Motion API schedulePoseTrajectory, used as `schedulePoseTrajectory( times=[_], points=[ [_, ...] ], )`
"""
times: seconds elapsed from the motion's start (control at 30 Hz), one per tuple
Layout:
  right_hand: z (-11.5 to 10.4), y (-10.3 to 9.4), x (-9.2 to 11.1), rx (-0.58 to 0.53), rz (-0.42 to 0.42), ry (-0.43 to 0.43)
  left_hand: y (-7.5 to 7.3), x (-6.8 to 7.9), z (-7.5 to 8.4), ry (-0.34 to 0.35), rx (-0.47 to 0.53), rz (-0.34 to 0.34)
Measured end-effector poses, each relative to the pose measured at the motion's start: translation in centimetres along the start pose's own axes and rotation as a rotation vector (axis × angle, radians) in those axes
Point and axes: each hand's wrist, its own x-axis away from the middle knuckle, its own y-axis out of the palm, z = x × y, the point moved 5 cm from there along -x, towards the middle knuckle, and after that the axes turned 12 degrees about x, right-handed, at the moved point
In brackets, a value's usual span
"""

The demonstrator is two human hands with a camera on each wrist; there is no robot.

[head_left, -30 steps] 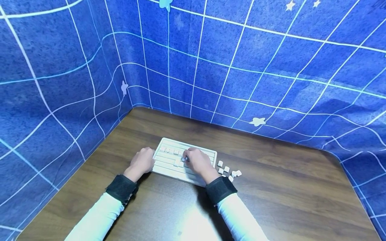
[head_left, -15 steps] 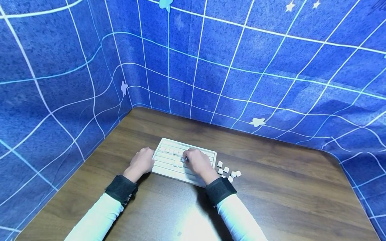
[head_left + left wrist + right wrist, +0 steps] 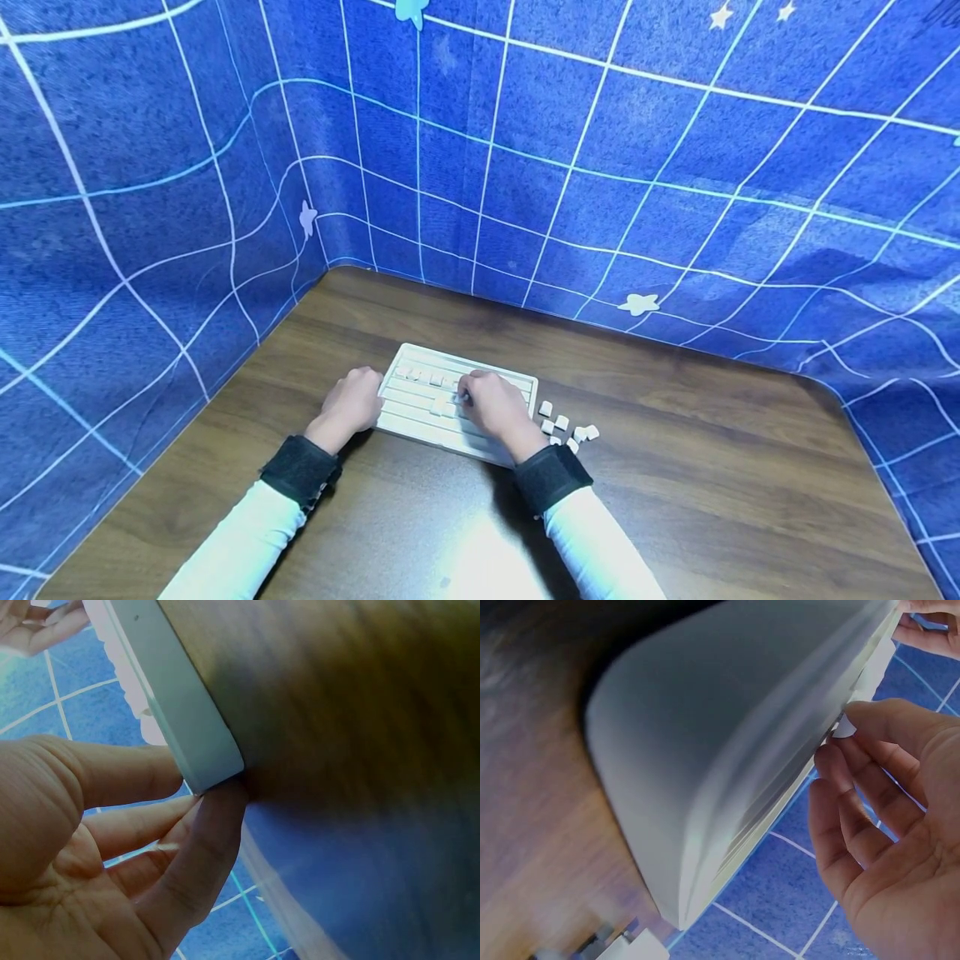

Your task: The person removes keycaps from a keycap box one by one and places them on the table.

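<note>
A shallow white ridged board [image 3: 423, 425] lies on the table, with several small white square tiles [image 3: 437, 380] along its upper ridge and a couple lower down. My left hand [image 3: 352, 402] pinches the board's left end; in the left wrist view, thumb and fingers of the left hand [image 3: 150, 825] meet at the corner of the board [image 3: 191, 720]. Over the middle of the board is my right hand [image 3: 495, 404]. In the right wrist view, the right hand [image 3: 900, 802] pinches a small white tile [image 3: 845, 727] against the board's face. Its fingers hide part of the tile.
Several loose white tiles [image 3: 562, 423] lie on the wooden table [image 3: 712, 450] just right of the board. A blue cloth [image 3: 480, 167] with white lines and stars rises behind and left of the table.
Both hands stay nearly in place. The right hand shifts very slightly over the same spot on the board, and the board and loose tiles look unmoved.
</note>
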Motion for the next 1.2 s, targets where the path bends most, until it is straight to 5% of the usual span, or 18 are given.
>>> schedulePoseTrajectory(
  times=[0.57,0.87,1.2],
  points=[
    [1.5,-1.1,2.0,-0.087,0.022,0.011,0.2,0.0,-0.1,-0.016,-0.004,-0.017],
    [4.6,-1.7,3.8,-0.182,0.023,0.109,0.0,0.0,0.1,-0.007,-0.001,-0.018],
    [8.6,-1.8,5.4,-0.159,0.069,0.184,0.0,-0.1,0.1,-0.007,-0.006,-0.021]
  ],
)
